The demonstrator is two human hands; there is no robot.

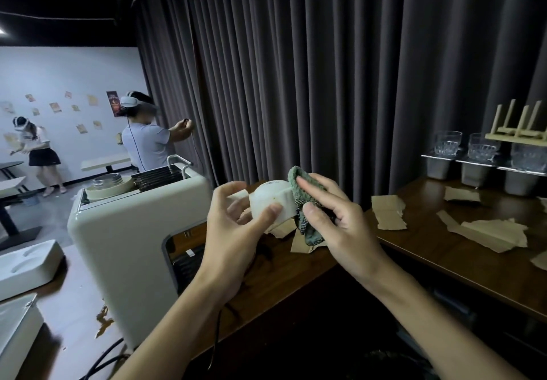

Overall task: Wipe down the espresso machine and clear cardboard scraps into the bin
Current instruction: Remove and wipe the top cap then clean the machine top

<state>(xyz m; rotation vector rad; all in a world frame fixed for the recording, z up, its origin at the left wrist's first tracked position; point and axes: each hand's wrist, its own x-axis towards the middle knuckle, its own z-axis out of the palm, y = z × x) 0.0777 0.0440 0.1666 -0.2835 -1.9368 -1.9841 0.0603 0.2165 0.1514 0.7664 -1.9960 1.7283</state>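
My left hand [233, 226] grips a small cream-white machine part [270, 199] held up in front of me. My right hand [334, 220] holds a green cloth [302, 190] pressed against the right side of that part; the cloth's lower end hangs below my palm. The cream espresso machine [124, 231] stands on the wooden counter [290, 273] to the left, behind my left forearm. Torn cardboard scraps [387, 211] lie on the counter to the right, with more cardboard pieces [491, 231] further right. No bin is in view.
Steel containers [473, 172] topped with glass tumblers [447, 142] and a wooden rack [516, 131] line the back right. A white tray [26, 264] lies at the left. Dark curtains hang behind the counter. Two people with headsets stand far left.
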